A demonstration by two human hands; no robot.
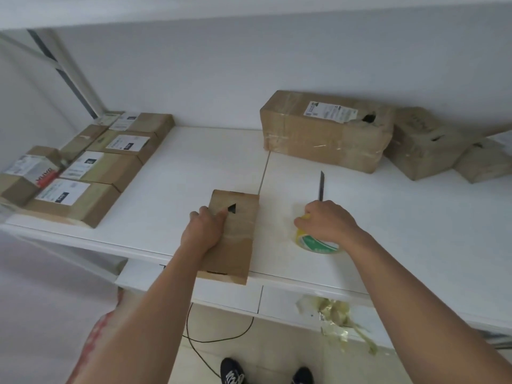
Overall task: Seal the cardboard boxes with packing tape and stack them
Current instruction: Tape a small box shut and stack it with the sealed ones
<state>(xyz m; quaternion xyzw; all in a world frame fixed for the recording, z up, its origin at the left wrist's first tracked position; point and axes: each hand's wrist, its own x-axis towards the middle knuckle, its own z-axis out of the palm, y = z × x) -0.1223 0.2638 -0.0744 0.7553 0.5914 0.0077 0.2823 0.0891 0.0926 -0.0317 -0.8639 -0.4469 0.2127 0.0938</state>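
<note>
Box [235, 239]: small, brown, flaps down, lying at the near edge of the table [194, 167], its near end slightly over the rim. A dark triangular mark or hole shows on top. Clear tape appears to cross the middle already; how far the seam is covered cannot be told.

Left hand [203, 231]: palm flat on the box's left side, fingers extended, forefinger reaching to the triangle. Pressing down, not gripping.

Right hand [327, 221]: fingers curled over the tape roll [315, 242], which lies flat on the table just right of the box. Roll yellowish with green print.

Knife [321, 187]: blade out, pointing away, lying just beyond the right hand and seemingly close to its knuckles.

Sealed boxes, left [83, 173]: labelled group in rows at the far-left corner, well apart from the box in hand.

Large box [327, 131]: far right against the wall, labelled, torn hole on top; two more boxes [426, 142] beside it.

Tape scraps [335, 311]: crumpled wad stuck on the table's front.

Risks, as judged:
- Exposed blade near the right hand; lifting the roll carelessly could graze it.
- Box overhanging the rim; easing the left hand's pressure while pulling tape may tip or slide it off.
- Free tape end may fold onto itself, adding waste.
</note>
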